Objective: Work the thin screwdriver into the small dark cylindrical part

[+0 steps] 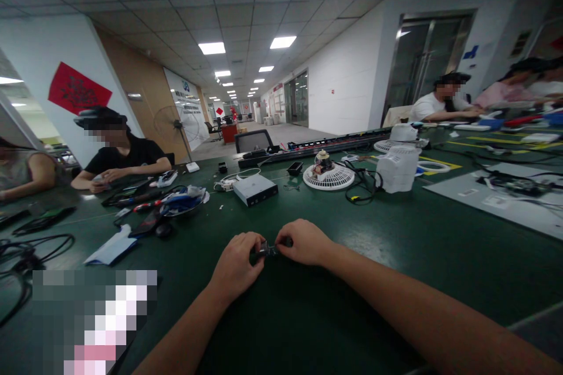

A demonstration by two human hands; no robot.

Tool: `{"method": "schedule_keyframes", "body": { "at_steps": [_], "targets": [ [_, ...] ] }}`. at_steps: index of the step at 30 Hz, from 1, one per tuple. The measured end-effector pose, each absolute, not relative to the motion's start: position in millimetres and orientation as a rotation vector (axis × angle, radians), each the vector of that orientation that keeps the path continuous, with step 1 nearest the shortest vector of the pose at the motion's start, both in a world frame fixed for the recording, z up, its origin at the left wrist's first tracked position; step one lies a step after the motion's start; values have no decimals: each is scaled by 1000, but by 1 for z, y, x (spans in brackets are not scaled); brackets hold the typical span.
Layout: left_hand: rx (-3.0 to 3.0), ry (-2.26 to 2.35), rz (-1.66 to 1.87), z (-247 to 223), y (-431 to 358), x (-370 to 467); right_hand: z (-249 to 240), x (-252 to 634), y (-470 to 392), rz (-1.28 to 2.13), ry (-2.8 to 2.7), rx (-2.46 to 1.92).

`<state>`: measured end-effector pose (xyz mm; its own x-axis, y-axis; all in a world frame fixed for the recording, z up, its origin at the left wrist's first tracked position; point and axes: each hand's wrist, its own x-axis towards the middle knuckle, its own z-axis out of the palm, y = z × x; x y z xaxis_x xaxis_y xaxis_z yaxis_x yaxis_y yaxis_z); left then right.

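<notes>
Between my two hands, just above the green table [325, 316], is a small dark part [266, 250] with a shiny, partly see-through look; its kind is too small to make out. My left hand [237, 263] pinches its left side between thumb and fingers. At its right end, the fingertips of my right hand [303, 242] are pressed together, with a thin bit of it reaching them. My fingers hide much of the part. Beyond my hands lies a silver and black box like an optical drive [254, 188].
A white fan grille with a motor [328, 174], a white fan housing [398, 167] and a small black tray [294, 168] stand farther back. To the left are a blue cloth [112, 246], cables and a pile of tools. A grey panel [501, 199] lies right. Several people sit around.
</notes>
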<state>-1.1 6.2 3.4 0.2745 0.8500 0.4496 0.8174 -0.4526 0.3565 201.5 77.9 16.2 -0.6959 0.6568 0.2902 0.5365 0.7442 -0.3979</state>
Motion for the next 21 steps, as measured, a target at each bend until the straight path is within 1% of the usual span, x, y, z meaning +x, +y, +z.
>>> {"method": "schedule_keyframes", "body": {
  "at_steps": [4,9,11,16,21],
  "targets": [
    [2457,1610,918,3,7,-2,16,201,78,461,-2530,-926],
    [2452,1705,889,4,8,-1,17,201,78,283,-2474,-1161],
    [2406,1810,876,5,9,-1,18,201,76,312,-2430,-1215],
    [2206,1979,918,6,11,-6,16,197,71,628,-2559,-1023],
    [2096,1981,984,4,13,-11,10,193,71,580,-2588,-982]
  ]
}}
